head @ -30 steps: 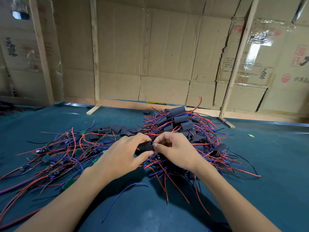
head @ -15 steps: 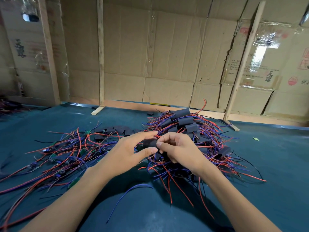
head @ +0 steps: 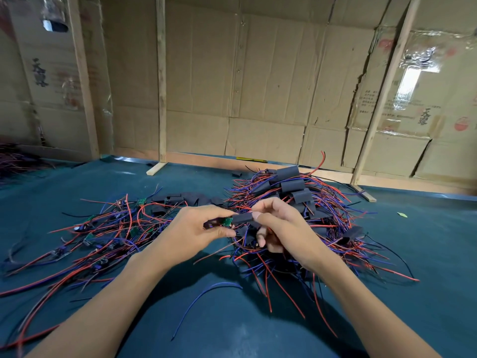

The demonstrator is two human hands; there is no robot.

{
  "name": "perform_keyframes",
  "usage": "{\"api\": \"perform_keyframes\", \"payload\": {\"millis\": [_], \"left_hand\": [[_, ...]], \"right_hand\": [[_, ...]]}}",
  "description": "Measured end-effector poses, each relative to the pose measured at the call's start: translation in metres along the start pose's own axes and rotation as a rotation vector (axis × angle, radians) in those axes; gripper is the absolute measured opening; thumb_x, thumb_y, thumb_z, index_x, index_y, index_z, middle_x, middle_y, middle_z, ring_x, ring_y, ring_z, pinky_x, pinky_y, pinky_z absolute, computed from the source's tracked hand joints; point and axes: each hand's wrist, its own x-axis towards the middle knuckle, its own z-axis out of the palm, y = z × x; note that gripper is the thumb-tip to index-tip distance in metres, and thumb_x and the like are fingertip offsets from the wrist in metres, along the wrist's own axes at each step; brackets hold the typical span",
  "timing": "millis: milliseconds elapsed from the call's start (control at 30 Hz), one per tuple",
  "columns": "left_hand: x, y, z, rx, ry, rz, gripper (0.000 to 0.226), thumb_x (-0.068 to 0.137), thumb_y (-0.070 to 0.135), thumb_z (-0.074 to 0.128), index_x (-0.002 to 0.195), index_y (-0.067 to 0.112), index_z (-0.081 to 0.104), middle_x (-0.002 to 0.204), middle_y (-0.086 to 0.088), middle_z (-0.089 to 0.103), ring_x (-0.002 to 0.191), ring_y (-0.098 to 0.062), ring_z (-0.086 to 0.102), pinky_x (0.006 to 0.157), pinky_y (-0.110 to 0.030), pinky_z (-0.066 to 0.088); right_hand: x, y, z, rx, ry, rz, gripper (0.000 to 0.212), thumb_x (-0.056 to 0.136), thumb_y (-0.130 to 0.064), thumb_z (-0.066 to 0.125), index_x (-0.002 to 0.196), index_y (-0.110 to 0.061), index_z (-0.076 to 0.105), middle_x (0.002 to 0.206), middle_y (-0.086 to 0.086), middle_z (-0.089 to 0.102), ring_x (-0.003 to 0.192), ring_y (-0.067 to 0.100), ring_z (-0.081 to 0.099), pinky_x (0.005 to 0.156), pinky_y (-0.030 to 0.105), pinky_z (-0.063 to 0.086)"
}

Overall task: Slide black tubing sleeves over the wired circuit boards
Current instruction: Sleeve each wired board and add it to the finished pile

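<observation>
My left hand pinches a small green circuit board between thumb and fingers. My right hand pinches a black tubing sleeve whose left end meets the board's right end. Both hands hover just above the table, in front of a heap of sleeved boards with red and blue wires. A spread of bare wired boards lies to the left. Loose flat black sleeves lie behind my left hand.
The dark teal table cover runs to a cardboard wall braced by wooden posts. A single loose blue wire lies between my forearms. Another wire bundle sits at the far left edge.
My hands have drawn slightly apart; the green board now shows at my left fingertips beside the sleeve, where before only the black sleeve was visible between the hands.
</observation>
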Motion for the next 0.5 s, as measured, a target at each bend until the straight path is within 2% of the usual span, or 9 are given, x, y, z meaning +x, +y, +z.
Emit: {"api": "perform_keyframes", "payload": {"millis": [100, 167, 233, 300, 367, 433, 500], "left_hand": [[0.0, 0.004, 0.001, 0.019, -0.001, 0.04, 0.037, 0.078, 0.039, 0.077, 0.11, 0.02, 0.077, 0.082, 0.031, 0.063, 0.073, 0.006, 0.057, 0.068, -0.008, 0.038], [0.0, 0.006, 0.001, 0.046, 0.012, 0.067, 0.041, 0.079, 0.037, 0.075, 0.116, 0.017, 0.075, 0.076, 0.027, 0.058, 0.069, 0.006, 0.051, 0.066, -0.007, 0.034], [0.001, 0.008, 0.0, 0.074, 0.023, 0.081, 0.045, 0.08, 0.036, 0.073, 0.121, 0.017, 0.073, 0.073, 0.017, 0.054, 0.067, 0.001, 0.048, 0.065, -0.012, 0.035], [0.0, 0.008, -0.001, 0.087, 0.022, 0.08, 0.047, 0.081, 0.035, 0.071, 0.125, 0.017, 0.07, 0.076, 0.006, 0.055, 0.068, -0.005, 0.047, 0.066, -0.019, 0.039], [0.001, 0.009, 0.0, 0.065, 0.018, 0.059, 0.05, 0.082, 0.032, 0.072, 0.129, 0.017, 0.066, 0.078, -0.001, 0.054, 0.067, -0.007, 0.045, 0.067, -0.023, 0.04], [0.001, 0.009, 0.002, 0.038, 0.01, 0.042, 0.052, 0.085, 0.024, 0.075, 0.135, 0.018, 0.061, 0.08, 0.003, 0.05, 0.068, -0.004, 0.042, 0.069, -0.022, 0.038], [0.002, 0.008, 0.003, 0.031, -0.012, 0.029, 0.054, 0.092, 0.017, 0.071, 0.143, 0.019, 0.054, 0.082, 0.01, 0.044, 0.069, -0.004, 0.042, 0.071, -0.018, 0.036]], "right_hand": [[-0.002, -0.001, -0.001, 0.025, -0.035, -0.122, 0.029, 0.097, -0.017, 0.065, 0.125, -0.01, 0.061, 0.084, 0.004, 0.066, 0.064, 0.024, 0.062, 0.04, 0.027, 0.04], [-0.002, 0.0, -0.003, 0.021, -0.054, -0.17, 0.037, 0.09, -0.02, 0.07, 0.124, -0.007, 0.066, 0.085, 0.005, 0.072, 0.069, 0.025, 0.067, 0.048, 0.029, 0.052], [0.0, 0.003, -0.004, 0.013, -0.044, -0.171, 0.031, 0.086, -0.016, 0.075, 0.115, -0.004, 0.072, 0.083, 0.009, 0.074, 0.066, 0.025, 0.068, 0.058, 0.03, 0.058], [0.003, 0.008, -0.005, -0.029, -0.026, -0.164, 0.027, 0.083, -0.007, 0.079, 0.109, -0.007, 0.076, 0.08, 0.014, 0.074, 0.062, 0.027, 0.067, 0.064, 0.033, 0.061], [0.004, 0.013, -0.004, -0.073, 0.006, -0.172, 0.03, 0.079, -0.004, 0.082, 0.107, -0.012, 0.077, 0.079, 0.011, 0.074, 0.062, 0.024, 0.068, 0.07, 0.034, 0.059], [0.005, 0.015, -0.005, -0.101, 0.036, -0.21, 0.035, 0.075, -0.005, 0.085, 0.108, -0.016, 0.079, 0.085, 0.008, 0.072, 0.071, 0.021, 0.07, 0.079, 0.037, 0.058], [0.005, 0.016, -0.005, -0.161, 0.053, -0.254, 0.038, 0.073, -0.009, 0.087, 0.108, -0.022, 0.078, 0.095, 0.005, 0.073, 0.085, 0.015, 0.068, 0.088, 0.034, 0.055]]}}
